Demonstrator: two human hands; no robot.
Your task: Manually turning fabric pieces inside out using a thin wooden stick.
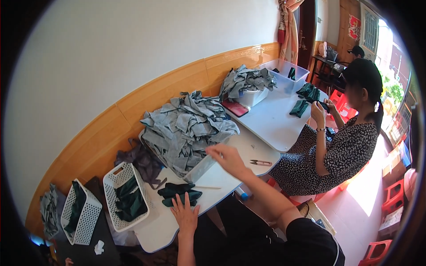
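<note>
My left hand (185, 218) lies flat with spread fingers, its fingertips on small dark green cloth pieces (173, 190) near the table's front edge. My right hand (227, 158) is raised over the near right edge of a bin heaped with grey cloth pieces (186, 128). Motion smears its fingers, so I cannot make out whether they hold anything. A thin pale stick (207, 187) lies beside the green pieces. To the right of it, thread snips (261, 162) rest on the white tabletop (242, 177).
White perforated baskets (148, 208) with green cloth stand at the left, beside a dark bundled cloth (141, 162). On the right a co-worker (341, 146) handles green cloth. Behind that table are a clear plastic box (284, 82), another grey cloth pile (246, 82) and a red flat object (235, 107).
</note>
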